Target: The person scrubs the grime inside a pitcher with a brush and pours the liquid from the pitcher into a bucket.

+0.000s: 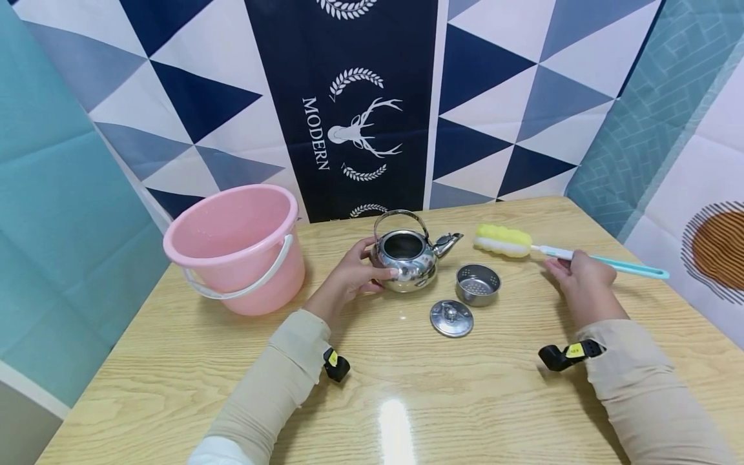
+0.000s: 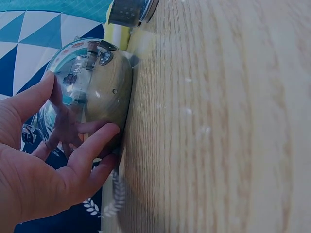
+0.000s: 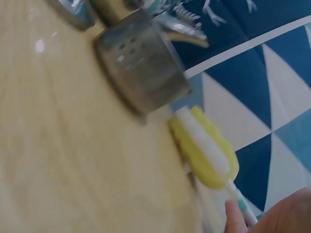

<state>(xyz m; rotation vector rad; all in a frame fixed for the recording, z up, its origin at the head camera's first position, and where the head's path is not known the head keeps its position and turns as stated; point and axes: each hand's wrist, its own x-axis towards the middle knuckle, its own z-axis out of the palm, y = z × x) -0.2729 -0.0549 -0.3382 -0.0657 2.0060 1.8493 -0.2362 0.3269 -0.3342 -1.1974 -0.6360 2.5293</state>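
Observation:
In the head view a shiny metal teapot [image 1: 414,272], lidless with its hoop handle raised, stands mid-table. My left hand [image 1: 352,274] grips its left side; the left wrist view shows thumb and fingers spread round the rounded body [image 2: 108,92]. On the right, my right hand [image 1: 586,284] pinches the white and turquoise handle of a sponge bottle brush. Its yellow and white head [image 1: 502,240] points left, toward the teapot's spout. The right wrist view shows the brush head [image 3: 206,148] close up, with only part of my right hand [image 3: 286,213] visible at the corner.
A perforated metal strainer basket [image 1: 478,284] sits right of the teapot. In front of that lies the round metal lid [image 1: 451,318], knob up. A pink bucket [image 1: 264,278] with a white handle stands at the left. Patterned cloth [image 1: 482,155] hangs behind the wooden table [image 1: 465,400].

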